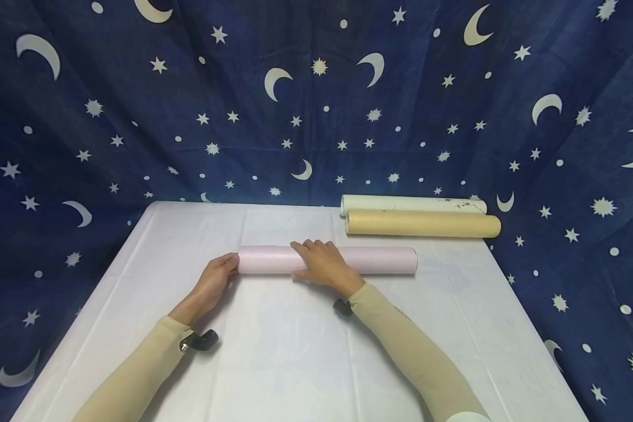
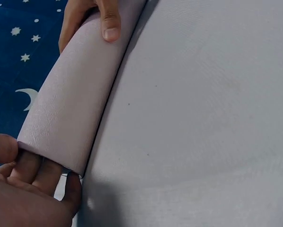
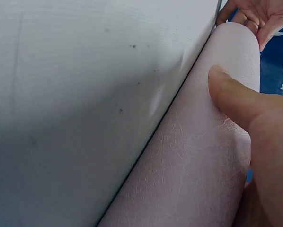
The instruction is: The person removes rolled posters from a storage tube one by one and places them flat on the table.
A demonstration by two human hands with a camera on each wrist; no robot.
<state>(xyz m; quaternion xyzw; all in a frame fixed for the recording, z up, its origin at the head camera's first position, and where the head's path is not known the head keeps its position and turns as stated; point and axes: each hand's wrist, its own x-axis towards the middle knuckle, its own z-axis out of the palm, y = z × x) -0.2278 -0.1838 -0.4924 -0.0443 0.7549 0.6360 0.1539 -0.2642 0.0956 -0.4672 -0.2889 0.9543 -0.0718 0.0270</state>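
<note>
My right hand (image 1: 324,264) lay over the middle of a pink wallpaper-like roll (image 1: 380,261), curved round it and spread about as wide as its thickness, the thumb (image 3: 231,94) along the near face and the fingers over the far side. My left hand (image 1: 216,281) had hold of the left end, closed down to a pinch at the rim: one digit pressed the outside while other fingers (image 2: 47,175) reached into the hollow opening.

The roll was a pale, slightly lilac pink, with a soft sheen and a fine, crinkled grain that showed best from the wrists. Its long axis ran left to right across me, nearly parallel to the table's far edge; one end met my left hand and the other pointed right, well beyond my right hand. It lay low over the white-covered table (image 1: 290,340), toward the far half; I could not tell whether it fully rested there.

Farther back on the right, a yellow roll (image 1: 424,223) lay just in front of a cream roll (image 1: 390,203) with a small dark-red branch print, both also lengthwise left to right. Behind hung a navy moon-and-star cloth (image 1: 253,158).
</note>
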